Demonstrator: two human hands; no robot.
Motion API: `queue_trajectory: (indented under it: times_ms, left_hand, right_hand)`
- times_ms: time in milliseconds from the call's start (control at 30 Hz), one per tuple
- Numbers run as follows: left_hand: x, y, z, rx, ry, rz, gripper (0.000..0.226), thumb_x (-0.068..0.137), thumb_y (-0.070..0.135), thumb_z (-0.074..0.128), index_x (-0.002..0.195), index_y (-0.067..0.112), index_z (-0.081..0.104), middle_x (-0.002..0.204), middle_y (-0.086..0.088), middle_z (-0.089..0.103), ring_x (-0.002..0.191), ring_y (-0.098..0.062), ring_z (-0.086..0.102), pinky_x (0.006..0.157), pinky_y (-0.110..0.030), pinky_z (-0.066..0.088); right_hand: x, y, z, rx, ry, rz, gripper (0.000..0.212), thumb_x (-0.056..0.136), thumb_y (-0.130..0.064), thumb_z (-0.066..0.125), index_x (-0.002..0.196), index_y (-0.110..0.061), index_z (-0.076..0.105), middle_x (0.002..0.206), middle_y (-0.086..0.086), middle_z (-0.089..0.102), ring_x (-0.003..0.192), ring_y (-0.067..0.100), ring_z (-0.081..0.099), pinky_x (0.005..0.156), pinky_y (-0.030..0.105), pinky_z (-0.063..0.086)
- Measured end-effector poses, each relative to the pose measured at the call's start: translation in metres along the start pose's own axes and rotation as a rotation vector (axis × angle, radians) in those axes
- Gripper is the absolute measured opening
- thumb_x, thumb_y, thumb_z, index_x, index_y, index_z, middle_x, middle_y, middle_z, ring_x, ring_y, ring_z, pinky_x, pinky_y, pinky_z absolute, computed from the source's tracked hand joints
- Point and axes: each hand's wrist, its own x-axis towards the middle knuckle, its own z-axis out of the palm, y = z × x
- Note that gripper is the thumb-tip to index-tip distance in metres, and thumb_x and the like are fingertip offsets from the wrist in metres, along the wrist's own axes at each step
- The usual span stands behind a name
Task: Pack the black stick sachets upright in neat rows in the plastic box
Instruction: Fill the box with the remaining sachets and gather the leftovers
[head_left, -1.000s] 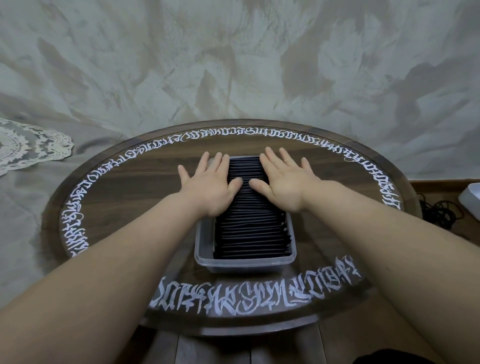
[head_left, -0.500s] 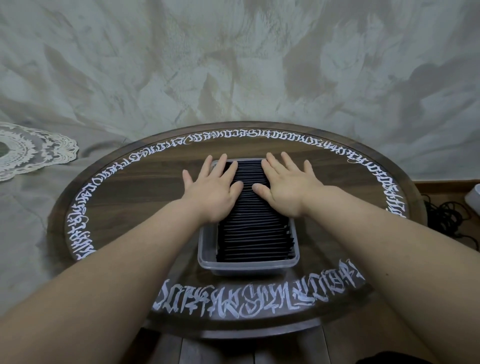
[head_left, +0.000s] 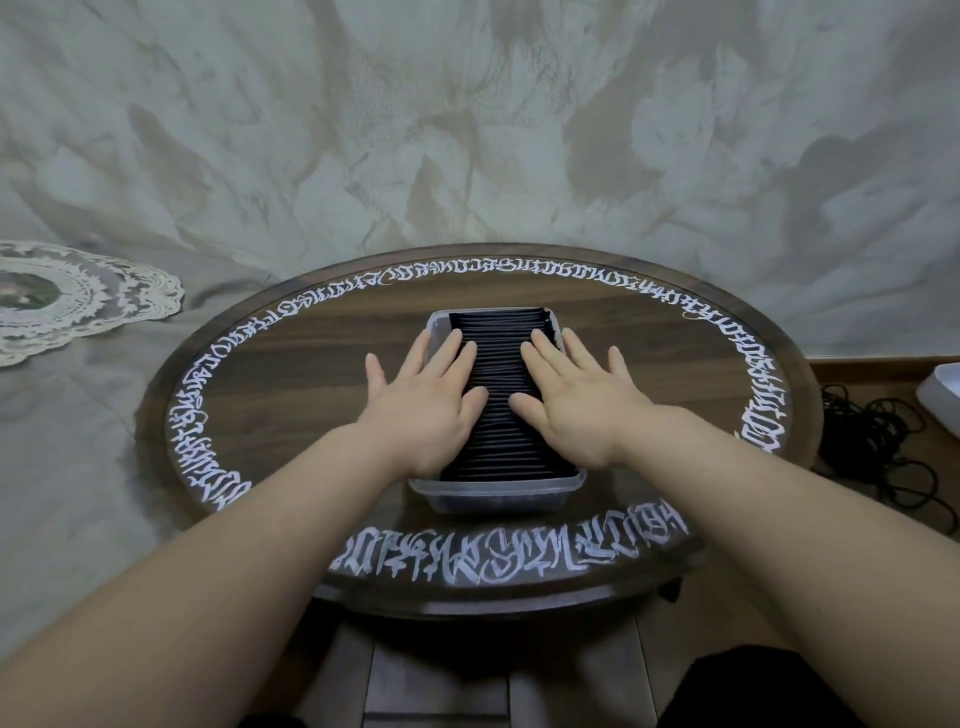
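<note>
Atop the sachets (head_left: 500, 395), left hand (head_left: 423, 402) and right hand (head_left: 574, 397) drawn nearer, fingers flat, box (head_left: 496, 493) far end uncovered

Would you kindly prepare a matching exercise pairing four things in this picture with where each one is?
Things:
1. left hand
2. right hand
3. plastic box
4. lace doily

Places:
A. far left, off the round table
B. flat on the left part of the black stick sachets
C. middle of the table, filled with sachets
D. flat on the right part of the sachets

Pairs: 1-B, 2-D, 3-C, 4-A
</note>
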Motion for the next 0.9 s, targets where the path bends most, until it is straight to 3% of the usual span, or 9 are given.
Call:
queue_trajectory:
  times_ms: [200,300,367,433,467,600,700,767,900]
  left_hand:
    - [-0.019,0.007,0.016,0.077,-0.074,0.052,0.062,0.1,0.051,0.011,0.152,0.025,-0.011,0.159,0.012,-0.018,0.145,-0.017,-0.021,0.111,-0.065,-0.011]
    - [-0.024,0.005,0.013,0.067,-0.007,0.04,0.066,0.098,0.056,0.012,0.152,0.026,-0.01,0.159,0.011,-0.019,0.144,-0.018,-0.024,0.111,-0.064,-0.011]
    - [-0.035,0.001,0.013,0.029,0.068,0.062,0.076,0.092,0.066,0.016,0.152,0.027,-0.009,0.158,0.011,-0.021,0.144,-0.016,-0.025,0.112,-0.061,-0.012]
    - [-0.049,-0.001,0.015,0.059,0.048,0.146,0.092,0.082,0.077,0.026,0.152,0.029,-0.009,0.157,0.01,-0.023,0.143,-0.016,-0.026,0.112,-0.06,-0.01]
    - [-0.054,-0.003,0.019,0.109,0.033,0.182,0.096,0.079,0.079,0.033,0.152,0.03,-0.007,0.158,0.01,-0.022,0.143,-0.016,-0.026,0.111,-0.061,-0.009]
    - [-0.049,-0.036,0.018,0.179,0.15,-0.007,0.089,0.084,0.057,0.058,0.151,0.037,0.003,0.16,0.006,-0.015,0.146,-0.022,-0.017,0.111,-0.064,-0.002]
    - [-0.042,-0.065,0.01,0.013,0.282,-0.356,0.07,0.092,0.037,0.054,0.151,0.025,0.019,0.161,-0.002,0.003,0.148,-0.025,-0.002,0.116,-0.059,0.01]
    - [-0.039,-0.067,0.008,-0.137,0.304,-0.411,0.061,0.094,0.031,0.047,0.15,0.017,0.025,0.16,-0.006,0.011,0.148,-0.024,0.006,0.117,-0.053,0.016]
    - [-0.034,-0.039,0.012,-0.362,0.307,-0.287,0.069,0.094,0.052,0.042,0.148,0.015,0.024,0.158,-0.003,0.015,0.142,-0.022,0.026,0.106,-0.038,0.033]
  right_hand:
    - [-0.02,-0.005,0.017,-0.036,-0.008,-0.045,0.069,0.096,-0.058,0.011,0.151,-0.022,-0.01,0.158,-0.007,-0.018,0.144,0.019,-0.021,0.115,0.057,-0.006]
    - [-0.025,-0.005,0.018,0.031,0.049,0.011,0.073,0.094,-0.063,0.015,0.151,-0.023,-0.009,0.158,-0.004,-0.017,0.145,0.022,-0.015,0.116,0.056,-0.001]
    - [-0.027,0.0,0.021,0.134,0.107,0.094,0.077,0.091,-0.066,0.022,0.151,-0.025,-0.005,0.159,0.007,0.009,0.144,0.029,0.014,0.114,0.054,0.019]
    - [-0.029,0.002,0.022,0.22,0.138,0.168,0.075,0.091,-0.064,0.029,0.149,-0.024,0.004,0.132,0.014,0.052,0.112,0.033,0.054,0.092,0.046,0.047]
    - [-0.029,0.001,0.023,0.225,0.152,0.177,0.071,0.092,-0.061,0.03,0.148,-0.023,0.008,0.117,0.012,0.061,0.096,0.031,0.059,0.08,0.043,0.051]
    - [-0.03,-0.016,0.025,0.2,0.141,-0.006,0.071,0.096,-0.054,0.03,0.151,-0.02,0.002,0.1,0.006,0.065,0.086,0.026,0.06,0.075,0.039,0.051]
    - [-0.024,-0.03,0.026,0.229,0.106,-0.172,0.069,0.096,-0.048,0.037,0.151,-0.024,0.003,0.096,0.001,0.065,0.088,0.023,0.059,0.078,0.04,0.05]
    - [-0.011,-0.031,0.02,0.223,0.226,-0.172,0.065,0.096,-0.044,0.041,0.151,-0.025,0.012,0.095,0.001,0.066,0.087,0.023,0.06,0.075,0.041,0.051]
    - [0.016,-0.021,0.008,0.23,0.454,-0.033,0.057,0.095,-0.038,0.044,0.147,-0.02,0.027,0.139,0.006,0.044,0.126,0.027,0.041,0.096,0.041,0.042]
